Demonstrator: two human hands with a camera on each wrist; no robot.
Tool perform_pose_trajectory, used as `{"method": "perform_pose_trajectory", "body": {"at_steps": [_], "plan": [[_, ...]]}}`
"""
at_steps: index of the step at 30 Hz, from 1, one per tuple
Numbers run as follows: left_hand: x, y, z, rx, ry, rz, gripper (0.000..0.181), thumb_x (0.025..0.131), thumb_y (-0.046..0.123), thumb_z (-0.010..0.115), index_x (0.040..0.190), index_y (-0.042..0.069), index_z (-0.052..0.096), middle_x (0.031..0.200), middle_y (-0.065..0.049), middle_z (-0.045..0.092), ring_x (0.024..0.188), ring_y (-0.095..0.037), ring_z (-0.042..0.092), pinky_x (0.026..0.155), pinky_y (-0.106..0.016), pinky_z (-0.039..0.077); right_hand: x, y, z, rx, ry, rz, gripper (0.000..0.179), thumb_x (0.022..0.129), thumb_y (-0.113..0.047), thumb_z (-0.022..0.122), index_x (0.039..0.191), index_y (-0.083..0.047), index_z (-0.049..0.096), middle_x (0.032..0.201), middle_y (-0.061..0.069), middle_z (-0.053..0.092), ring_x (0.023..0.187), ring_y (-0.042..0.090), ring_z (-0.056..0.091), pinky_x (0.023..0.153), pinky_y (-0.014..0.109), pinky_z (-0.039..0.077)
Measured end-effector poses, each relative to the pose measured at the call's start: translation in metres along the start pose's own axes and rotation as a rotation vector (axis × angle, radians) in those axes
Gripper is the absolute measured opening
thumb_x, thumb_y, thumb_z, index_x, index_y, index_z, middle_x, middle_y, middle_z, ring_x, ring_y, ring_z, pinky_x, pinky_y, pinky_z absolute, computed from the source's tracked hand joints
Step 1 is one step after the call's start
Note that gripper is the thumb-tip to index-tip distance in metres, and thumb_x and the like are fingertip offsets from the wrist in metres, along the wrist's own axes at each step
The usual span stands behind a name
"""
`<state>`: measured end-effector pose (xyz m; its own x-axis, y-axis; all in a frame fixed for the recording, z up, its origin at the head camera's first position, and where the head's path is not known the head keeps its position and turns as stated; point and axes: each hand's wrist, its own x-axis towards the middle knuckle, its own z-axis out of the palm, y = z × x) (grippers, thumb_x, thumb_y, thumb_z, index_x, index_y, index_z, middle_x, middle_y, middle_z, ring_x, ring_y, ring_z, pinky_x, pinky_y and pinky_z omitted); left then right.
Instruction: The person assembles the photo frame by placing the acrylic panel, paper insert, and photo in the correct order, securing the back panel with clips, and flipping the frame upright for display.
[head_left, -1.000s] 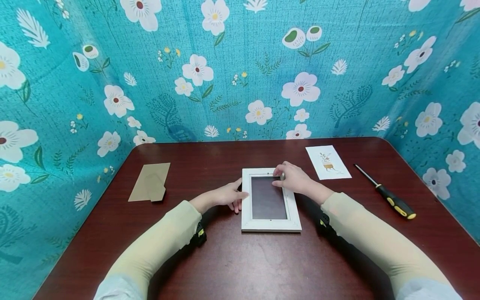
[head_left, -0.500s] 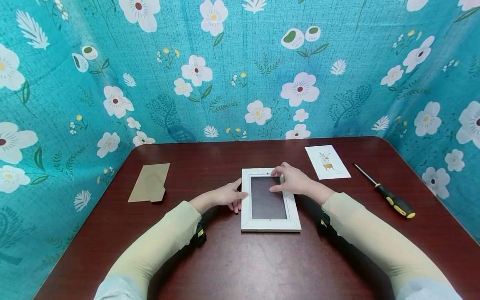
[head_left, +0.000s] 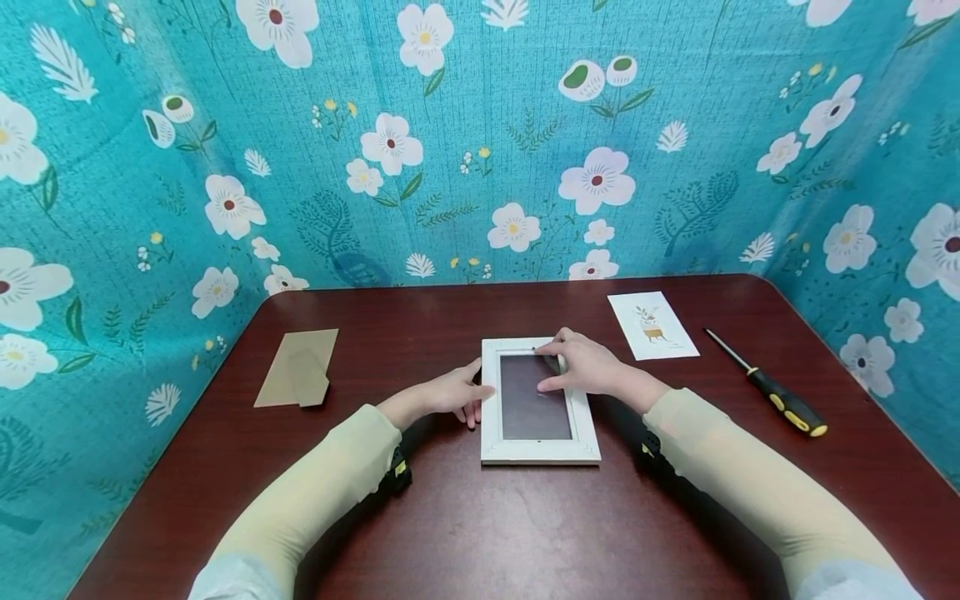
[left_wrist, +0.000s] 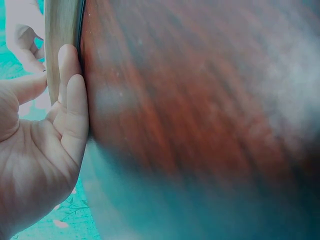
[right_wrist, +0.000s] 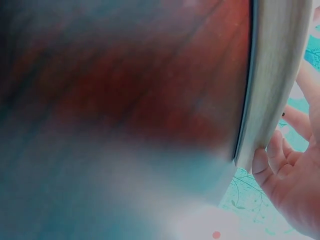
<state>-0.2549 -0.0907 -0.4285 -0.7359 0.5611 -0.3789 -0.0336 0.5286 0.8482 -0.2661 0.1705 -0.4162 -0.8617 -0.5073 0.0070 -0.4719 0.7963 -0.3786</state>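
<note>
A white picture frame (head_left: 539,451) lies back up on the table, with a dark pane (head_left: 534,412) filling its opening. My left hand (head_left: 450,392) grips its left side, thumb on top; in the left wrist view the other fingers (left_wrist: 76,107) press flat along the frame's outer edge (left_wrist: 62,25). Over the upper right part reaches my right hand (head_left: 588,364), its thumb at the pane and its index fingertip at the top inner rim, near a small dark spot. The right wrist view shows the lower fingers (right_wrist: 261,162) bent against the frame's outer side (right_wrist: 272,65).
A brown backing board (head_left: 294,367) with a stand leg lies at the left. Toward the back right lies a white picture card (head_left: 651,323) with a plant drawing. A black and yellow screwdriver (head_left: 783,400) lies right of it. Floral cloth (head_left: 450,167) hangs behind the table.
My right thumb has slid left from the frame's right rim onto the pane, and the index finger has shifted left along the top rim. The left hand stays put on the frame.
</note>
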Motion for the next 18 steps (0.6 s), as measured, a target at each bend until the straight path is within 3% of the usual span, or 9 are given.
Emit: {"method": "perform_pose_trajectory", "body": {"at_steps": [10, 18], "plan": [[0.001, -0.002, 0.000, -0.015, 0.000, 0.001, 0.076, 0.103, 0.019, 0.050, 0.156, 0.009, -0.005, 0.067, -0.013, 0.063, 0.051, -0.018, 0.061, 0.055, -0.032, 0.051, 0.003, 0.000, -0.003, 0.002, -0.027, 0.005, 0.058, 0.079, -0.043, 0.079, 0.126, -0.011, 0.065, 0.108, 0.009, 0.054, 0.087, 0.019, 0.052, 0.073, 0.037, 0.044], [0.000, 0.001, 0.000, -0.008, 0.006, -0.001, 0.077, 0.103, 0.018, 0.051, 0.156, 0.010, -0.005, 0.066, -0.013, 0.063, 0.050, -0.018, 0.061, 0.055, -0.032, 0.051, 0.000, 0.005, -0.016, 0.108, -0.022, 0.022, 0.051, 0.087, -0.036, 0.074, 0.126, -0.006, 0.063, 0.107, 0.010, 0.054, 0.076, 0.016, 0.053, 0.065, 0.034, 0.043]]}}
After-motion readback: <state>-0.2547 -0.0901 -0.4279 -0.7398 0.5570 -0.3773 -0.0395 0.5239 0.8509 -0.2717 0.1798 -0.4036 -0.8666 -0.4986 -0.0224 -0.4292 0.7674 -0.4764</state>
